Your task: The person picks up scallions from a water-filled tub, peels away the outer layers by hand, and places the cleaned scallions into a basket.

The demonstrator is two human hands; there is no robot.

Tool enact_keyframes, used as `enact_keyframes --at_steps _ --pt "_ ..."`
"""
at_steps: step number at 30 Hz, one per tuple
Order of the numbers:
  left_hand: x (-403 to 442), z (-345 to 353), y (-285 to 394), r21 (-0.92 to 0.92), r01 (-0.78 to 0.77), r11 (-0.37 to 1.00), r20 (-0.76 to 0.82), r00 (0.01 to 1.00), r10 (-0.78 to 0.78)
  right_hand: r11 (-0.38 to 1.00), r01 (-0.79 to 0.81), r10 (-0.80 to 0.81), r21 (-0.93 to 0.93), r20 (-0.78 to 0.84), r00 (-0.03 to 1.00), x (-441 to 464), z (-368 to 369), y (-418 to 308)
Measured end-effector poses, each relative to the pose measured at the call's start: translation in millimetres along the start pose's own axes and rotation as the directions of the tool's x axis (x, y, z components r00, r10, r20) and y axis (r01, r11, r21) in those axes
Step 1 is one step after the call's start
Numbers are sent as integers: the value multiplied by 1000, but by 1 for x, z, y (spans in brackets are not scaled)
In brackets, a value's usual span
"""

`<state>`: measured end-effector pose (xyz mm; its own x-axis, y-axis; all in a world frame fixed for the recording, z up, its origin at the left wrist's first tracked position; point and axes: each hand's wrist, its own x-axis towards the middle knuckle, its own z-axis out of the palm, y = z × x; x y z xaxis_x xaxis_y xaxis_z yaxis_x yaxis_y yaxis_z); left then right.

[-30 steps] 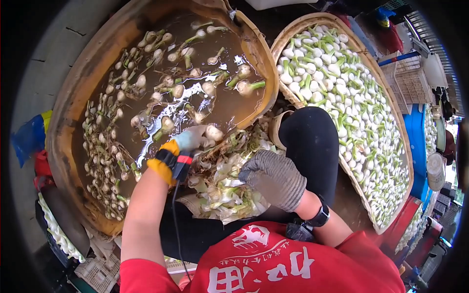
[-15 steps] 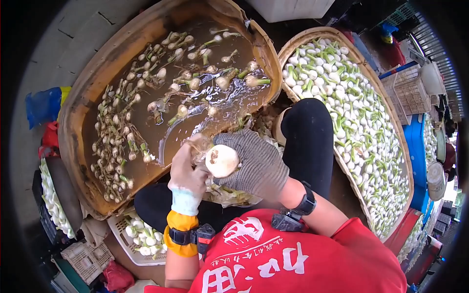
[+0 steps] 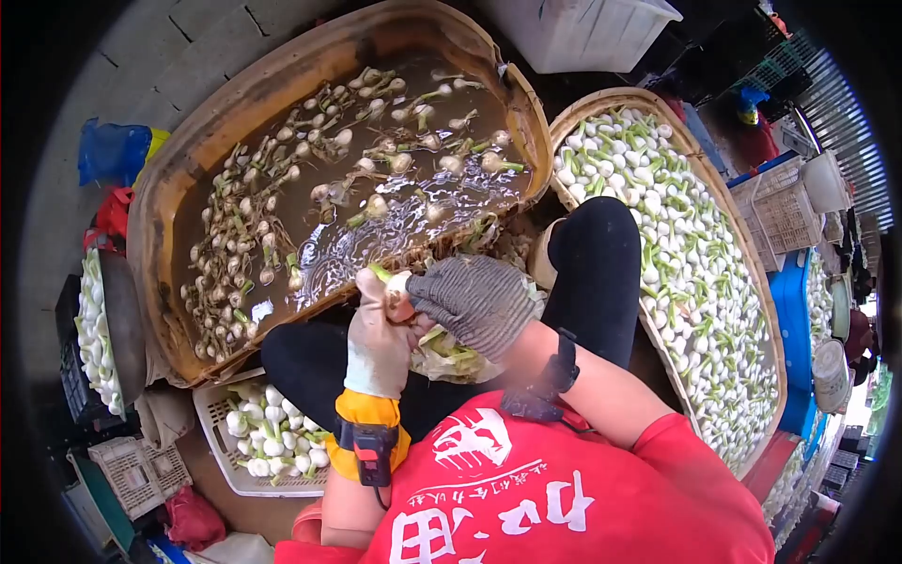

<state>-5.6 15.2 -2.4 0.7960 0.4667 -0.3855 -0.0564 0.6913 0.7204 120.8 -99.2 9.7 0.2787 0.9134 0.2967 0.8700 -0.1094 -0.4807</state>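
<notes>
A fresh garlic bulb (image 3: 398,295) with a short green stalk is between my two hands, over my lap. My left hand (image 3: 378,338), in a pale glove, is closed around it, the thumb alongside the bulb. My right hand (image 3: 477,305), in a grey knit glove, has its fingertips pinched on the bulb's right side. Just below the hands lie peeled garlic skins (image 3: 451,359). Beyond them, unpeeled garlic bulbs (image 3: 256,209) with roots and stems float in a brown tub (image 3: 155,254) of murky water.
Right of my knee stands a long tub (image 3: 768,414) heaped with clean white garlic (image 3: 709,282). A white plastic basket (image 3: 225,462) of peeled bulbs sits at lower left. A white bin (image 3: 587,38) stands behind the tubs, and stacked crates (image 3: 785,202) at far right.
The bulb has turned from its round base facing up to its green stalk pointing up and left. My left hand has moved slightly lower and my right fingers have shifted along the bulb.
</notes>
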Motion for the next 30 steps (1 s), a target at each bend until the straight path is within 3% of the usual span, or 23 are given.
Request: enact_keyframes --at_steps 2,4,7,9,10,11,12,14,15,16,17,18,20,21,24,25,26,28,29,30 --pt "-3 6 1 41 21 999 -48 999 -19 999 -1 2 -54 21 1000 1 -2 -5" --pt "-4 9 3 282 13 959 -157 987 33 994 -2 7 -106 44 999 1 -2 -8" --pt "-11 7 9 368 -4 930 -110 993 48 995 -20 19 -95 -9 1000 -2 -3 -16" --pt "-19 1 18 415 1 910 -98 994 44 973 -226 226 34 15 974 -1 -10 -26" --pt "-26 0 27 420 47 906 5 999 -54 973 -227 227 37 16 974 2 -14 -25" --pt "-32 -1 35 430 91 898 107 983 -151 957 -268 279 108 -99 955 7 -22 -18" --pt "-36 0 41 445 40 895 285 941 -184 936 -301 336 182 -208 919 11 -29 -7" --pt "-45 4 40 321 44 946 391 904 -175 885 -448 462 123 -350 815 20 -39 30" --pt "-48 7 38 321 43 946 391 904 -174 886 -447 461 124 -350 816 16 -42 34" --pt "-49 10 38 240 64 969 355 923 -149 824 -565 566 36 -90 820 16 -46 37" --pt "-49 11 38 153 84 985 316 940 -129 758 -647 651 -86 167 740 16 -47 40" --pt "-47 8 36 147 82 986 316 940 -125 797 -604 588 8 222 778 1 -35 39" --pt "-41 0 26 362 2 932 231 969 -92 896 -425 418 125 78 905 -19 -15 30" --pt "-46 16 31 461 11 887 130 988 -80 870 -449 447 205 59 892 -20 -18 20" --pt "-51 25 30 427 50 903 95 990 -100 825 -432 467 364 -9 884 -20 -26 6" --pt "-52 28 28 441 -33 897 143 989 -34 849 -330 393 413 -75 916 -20 -28 5" --pt "-51 30 29 445 -30 895 150 988 -42 846 -337 402 413 -81 912 -21 -34 1" --pt "-51 32 34 567 -66 821 185 982 -49 704 -456 442 545 167 882 -11 -57 -19" --pt "-54 28 28 686 -248 684 270 960 77 870 -168 236 464 -92 968 -13 -45 -17" --pt "-54 27 27 685 -247 686 272 959 74 870 -172 239 462 -92 967 -9 -43 -20"
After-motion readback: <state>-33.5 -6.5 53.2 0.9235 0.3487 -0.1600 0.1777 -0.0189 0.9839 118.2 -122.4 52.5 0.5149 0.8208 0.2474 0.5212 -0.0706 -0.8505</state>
